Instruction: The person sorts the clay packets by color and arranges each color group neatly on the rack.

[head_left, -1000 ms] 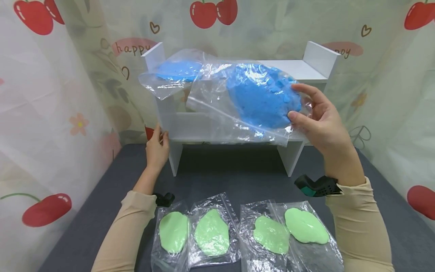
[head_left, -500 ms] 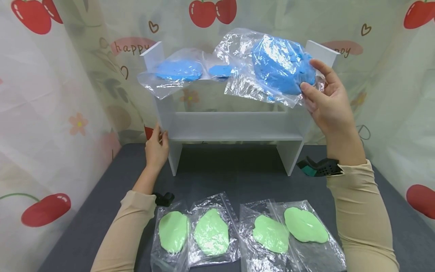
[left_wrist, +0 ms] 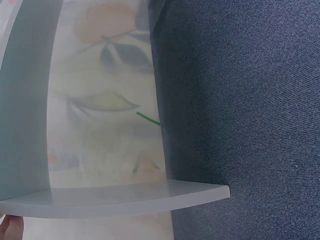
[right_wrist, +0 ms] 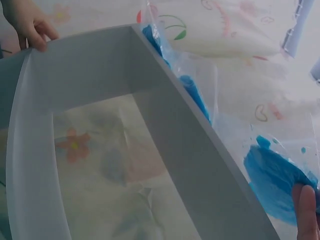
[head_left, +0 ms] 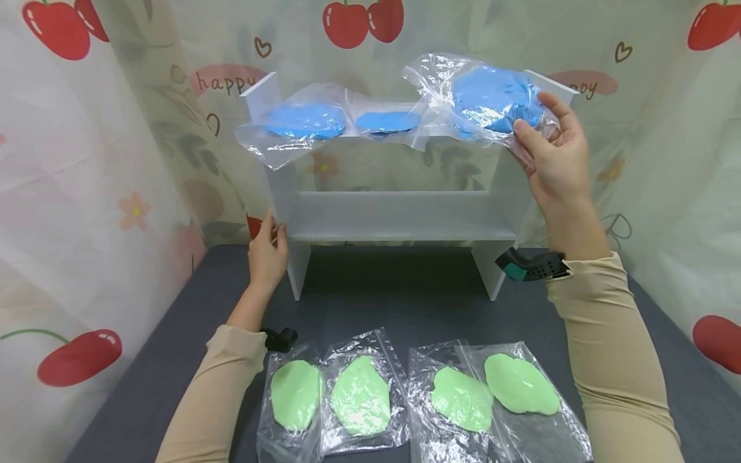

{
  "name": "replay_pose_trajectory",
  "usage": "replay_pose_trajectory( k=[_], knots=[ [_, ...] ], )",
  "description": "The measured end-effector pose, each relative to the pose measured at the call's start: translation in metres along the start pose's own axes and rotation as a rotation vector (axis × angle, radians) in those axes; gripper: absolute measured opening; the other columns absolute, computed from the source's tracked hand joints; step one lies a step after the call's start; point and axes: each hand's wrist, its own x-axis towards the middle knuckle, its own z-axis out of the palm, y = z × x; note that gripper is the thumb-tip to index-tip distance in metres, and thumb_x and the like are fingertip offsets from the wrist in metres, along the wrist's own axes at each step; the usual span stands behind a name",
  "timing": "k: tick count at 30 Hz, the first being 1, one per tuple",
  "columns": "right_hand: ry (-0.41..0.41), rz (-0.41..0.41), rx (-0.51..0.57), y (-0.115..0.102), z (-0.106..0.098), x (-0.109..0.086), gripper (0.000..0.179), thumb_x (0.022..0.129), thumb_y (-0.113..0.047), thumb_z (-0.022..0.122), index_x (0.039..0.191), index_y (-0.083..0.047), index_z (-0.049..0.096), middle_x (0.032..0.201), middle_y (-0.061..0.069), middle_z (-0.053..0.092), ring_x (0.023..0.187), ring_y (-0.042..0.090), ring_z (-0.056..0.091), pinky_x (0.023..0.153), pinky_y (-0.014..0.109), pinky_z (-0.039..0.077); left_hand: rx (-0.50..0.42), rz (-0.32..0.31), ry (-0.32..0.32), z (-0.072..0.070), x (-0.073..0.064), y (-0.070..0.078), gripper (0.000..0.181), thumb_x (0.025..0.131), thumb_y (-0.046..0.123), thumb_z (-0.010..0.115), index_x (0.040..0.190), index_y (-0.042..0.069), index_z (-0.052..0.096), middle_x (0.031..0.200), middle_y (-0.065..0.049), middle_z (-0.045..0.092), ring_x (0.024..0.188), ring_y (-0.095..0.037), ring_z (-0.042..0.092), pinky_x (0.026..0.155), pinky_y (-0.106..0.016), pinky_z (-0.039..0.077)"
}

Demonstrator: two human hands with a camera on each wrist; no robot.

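Note:
My right hand (head_left: 558,151) pinches a clear zip bag holding a blue slab of clay-like stuff (head_left: 492,96), thumb in front, over the right end of the white shelf unit's top (head_left: 399,215). Whether the bag touches the top board is unclear. Two more bagged blue slabs lie on that board: one at the left (head_left: 307,120), one in the middle (head_left: 386,121). With relaxed fingers my left hand (head_left: 267,257) touches the outer side and front edge of the unit's left panel; in the left wrist view only fingertips (left_wrist: 11,229) show.
Several clear bags with flat green slabs, one a left slab (head_left: 296,395) and one a right slab (head_left: 521,384), lie on the dark cloth-covered table (head_left: 399,315) in front. Patterned curtains (head_left: 139,161) stand behind and at both sides.
My right hand has raised the bagged blue slab and carried it right and back to the unit's top right, uncovering the middle bag. My left hand has stayed put.

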Motion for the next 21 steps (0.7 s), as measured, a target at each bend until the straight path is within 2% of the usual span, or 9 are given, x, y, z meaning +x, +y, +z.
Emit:
replay_pose_trajectory(
  k=[3,6,9,14,18,21],
  knots=[
    [0.058,0.001,-0.014,0.001,0.003,0.004,0.052,0.080,0.008,0.065,0.124,-0.016,0.052,0.124,0.008,0.051,0.104,0.019,0.062,0.074,0.025,0.058,-0.003,0.003,0.000,0.000,-0.001,0.001,0.050,0.099,0.015,0.043,0.147,0.015,0.031,0.137,-0.021,0.049,0.120,-0.037,0.054,0.096,-0.045,0.050],
    [0.106,-0.011,-0.046,0.004,0.006,0.008,0.053,0.079,0.008,0.066,0.124,-0.014,0.051,0.123,0.009,0.052,0.108,0.020,0.060,0.073,0.025,0.058,-0.002,0.003,0.003,0.000,-0.001,0.001,0.049,0.099,0.015,0.043,0.147,0.014,0.032,0.135,-0.021,0.051,0.119,-0.036,0.055,0.096,-0.045,0.050],
    [0.124,-0.019,-0.116,0.007,0.006,0.009,0.056,0.078,0.006,0.068,0.128,-0.013,0.049,0.115,0.008,0.052,0.102,0.017,0.060,0.070,0.022,0.058,0.003,0.001,0.011,0.000,-0.001,0.000,0.049,0.099,0.015,0.044,0.146,0.013,0.033,0.135,-0.022,0.052,0.118,-0.036,0.056,0.096,-0.044,0.050],
    [0.101,-0.033,-0.234,0.011,0.003,0.008,0.061,0.080,0.000,0.069,0.135,-0.010,0.044,0.107,0.006,0.051,0.090,0.013,0.059,0.066,0.018,0.057,0.005,-0.005,0.014,0.001,0.000,0.001,0.049,0.099,0.015,0.044,0.146,0.012,0.033,0.135,-0.022,0.051,0.118,-0.036,0.056,0.095,-0.044,0.051],
    [0.087,-0.078,-0.336,0.012,0.001,0.007,0.054,0.081,-0.002,0.069,0.130,-0.005,0.047,0.104,0.006,0.052,0.083,0.011,0.059,0.061,0.016,0.056,0.003,-0.004,0.017,0.000,0.000,0.001,0.049,0.099,0.014,0.044,0.146,0.011,0.033,0.135,-0.023,0.051,0.118,-0.037,0.055,0.095,-0.045,0.050],
    [0.101,-0.130,-0.462,0.012,0.001,0.007,0.047,0.081,-0.005,0.069,0.124,-0.004,0.053,0.098,0.004,0.049,0.074,0.009,0.057,0.056,0.014,0.055,0.003,-0.003,0.017,0.000,0.000,0.002,0.049,0.099,0.014,0.044,0.146,0.011,0.032,0.135,-0.023,0.050,0.119,-0.038,0.055,0.096,-0.045,0.050]
  ],
)
